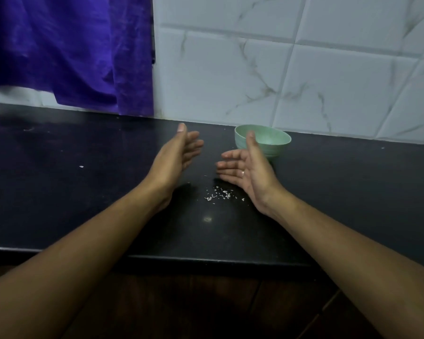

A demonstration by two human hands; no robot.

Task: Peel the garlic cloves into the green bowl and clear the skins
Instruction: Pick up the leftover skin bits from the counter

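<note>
Your left hand (179,155) and right hand (245,167) hover apart, fingers spread, empty. Skin flecks (220,193) remain before the green bowl (277,144); clearing unfinished.

Dim indoor light, cool cast, some grain. Brightest area = white wall tiles (328,81) top right. Black counter (59,192) swallows most light, w/ one small glare spot near centre, just below the skin flakes (220,193). Soft shadows on counter under left hand (174,157) & right hand (247,172). Left fingertips motion-blurred. Purple cloth (66,45) soft, lower edge smeared. Wide-angle bend: counter edge & tile lines bow toward frame edges. Area below counter v. dark.
</note>
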